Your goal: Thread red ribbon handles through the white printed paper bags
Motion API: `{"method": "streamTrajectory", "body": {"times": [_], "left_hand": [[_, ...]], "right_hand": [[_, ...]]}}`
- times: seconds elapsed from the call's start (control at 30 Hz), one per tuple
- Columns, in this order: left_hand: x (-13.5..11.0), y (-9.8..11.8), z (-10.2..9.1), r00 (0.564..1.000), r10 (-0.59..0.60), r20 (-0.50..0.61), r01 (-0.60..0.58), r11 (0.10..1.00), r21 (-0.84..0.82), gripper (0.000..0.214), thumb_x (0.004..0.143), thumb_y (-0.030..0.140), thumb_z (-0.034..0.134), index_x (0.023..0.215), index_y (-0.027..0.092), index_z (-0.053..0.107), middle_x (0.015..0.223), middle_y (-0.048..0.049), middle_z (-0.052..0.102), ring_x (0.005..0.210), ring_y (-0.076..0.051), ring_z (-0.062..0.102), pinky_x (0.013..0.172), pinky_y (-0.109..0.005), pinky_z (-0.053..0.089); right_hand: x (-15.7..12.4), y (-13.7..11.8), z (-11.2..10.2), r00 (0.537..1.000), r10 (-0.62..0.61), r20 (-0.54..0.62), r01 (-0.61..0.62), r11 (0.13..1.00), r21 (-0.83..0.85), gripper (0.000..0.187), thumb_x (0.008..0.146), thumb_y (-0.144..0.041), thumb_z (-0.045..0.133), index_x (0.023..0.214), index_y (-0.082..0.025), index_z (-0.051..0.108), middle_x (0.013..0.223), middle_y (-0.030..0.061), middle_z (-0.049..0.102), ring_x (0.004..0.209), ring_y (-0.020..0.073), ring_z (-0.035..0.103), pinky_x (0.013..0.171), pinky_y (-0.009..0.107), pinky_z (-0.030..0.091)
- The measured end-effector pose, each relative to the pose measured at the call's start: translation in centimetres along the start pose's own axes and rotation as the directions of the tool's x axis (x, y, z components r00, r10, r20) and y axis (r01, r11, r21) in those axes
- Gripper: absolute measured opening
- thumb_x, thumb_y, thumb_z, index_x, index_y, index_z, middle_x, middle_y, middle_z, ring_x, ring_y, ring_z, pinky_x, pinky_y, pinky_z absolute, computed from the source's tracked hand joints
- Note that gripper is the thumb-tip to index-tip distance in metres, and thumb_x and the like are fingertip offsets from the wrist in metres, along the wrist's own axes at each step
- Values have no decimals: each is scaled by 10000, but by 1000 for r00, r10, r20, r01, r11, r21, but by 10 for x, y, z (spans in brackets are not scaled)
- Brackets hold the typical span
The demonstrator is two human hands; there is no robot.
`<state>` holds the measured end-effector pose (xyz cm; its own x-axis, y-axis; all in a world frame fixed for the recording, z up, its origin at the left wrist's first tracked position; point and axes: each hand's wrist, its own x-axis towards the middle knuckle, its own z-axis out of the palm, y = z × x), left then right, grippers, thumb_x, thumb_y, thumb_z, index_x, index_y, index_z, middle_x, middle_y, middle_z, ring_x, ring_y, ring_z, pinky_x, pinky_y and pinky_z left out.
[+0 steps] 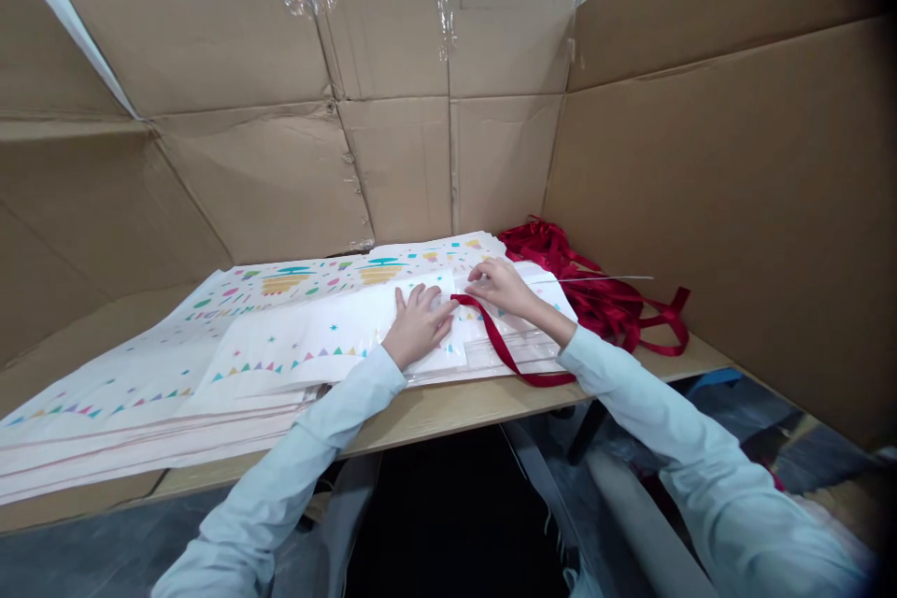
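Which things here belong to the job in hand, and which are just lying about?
In the job, as it looks:
- printed paper, under the left hand
- loose red ribbon, near the right hand
- ribbon pile, probably the supply

Just around it:
- cardboard walls
- table, only bearing the work

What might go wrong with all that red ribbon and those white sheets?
The right sleeve might catch the nearby ribbon loop. The jumbled ribbon heap could knot if pulled. The printed sheets might slip off, since they lie so near the front edge of the table.
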<state>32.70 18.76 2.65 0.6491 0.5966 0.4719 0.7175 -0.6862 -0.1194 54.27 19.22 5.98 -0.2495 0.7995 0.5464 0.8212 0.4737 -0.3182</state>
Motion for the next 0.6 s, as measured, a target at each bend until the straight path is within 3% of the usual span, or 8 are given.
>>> {"method": "streamTrajectory", "body": {"times": [0.07,0.13,0.27,0.37,0.47,0.6], "left_hand": [[0,0,0,1000,-1,20,1,1000,-15,344,936,324,422,1239,284,582,1343,-126,491,1304,-365,349,978,-721,252],[1,1,-1,999,11,46,-9,999,-40,346,938,308,416,1243,272,575,1422,-117,437,1355,-370,291,977,-749,221],[5,5,-4,996,11,84,-5,997,-76,333,943,288,409,1234,258,568,1466,-104,402,1369,-359,296,973,-791,149],[6,6,-4,998,10,61,-6,997,-73,312,937,282,422,1196,241,590,1439,-109,439,1351,-370,331,992,-786,118],[7,6,-3,999,31,35,-29,998,-60,308,932,282,422,1170,209,604,1411,-125,468,1333,-377,361,1044,-729,146],[8,8,-1,998,57,25,-55,995,-88,308,920,254,429,1141,123,599,1435,-170,423,1391,-355,270,1105,-549,272]], "right_hand": [[-17,-3,-6,1000,3,-18,-4,999,-49,240,800,-371,646,885,-150,610,889,78,634,893,208,554,812,306,397],[-33,-12,-8,999,14,36,-9,993,-116,281,794,-376,638,947,-144,597,897,88,632,883,224,553,798,314,399],[-50,-24,-5,994,65,89,-38,961,-275,226,792,-165,540,1004,-121,604,969,120,636,920,240,563,797,311,398],[-52,-16,-14,989,118,90,-81,937,-340,291,794,-81,461,1022,-108,640,985,125,652,920,231,585,796,299,403],[-57,7,-44,979,167,114,-114,923,-369,252,819,-129,477,953,-119,690,962,120,676,902,227,606,800,290,415],[-72,52,-103,954,214,209,-127,923,-363,273,857,-161,481,1007,-143,708,1026,101,691,893,205,623,814,277,419]]}}
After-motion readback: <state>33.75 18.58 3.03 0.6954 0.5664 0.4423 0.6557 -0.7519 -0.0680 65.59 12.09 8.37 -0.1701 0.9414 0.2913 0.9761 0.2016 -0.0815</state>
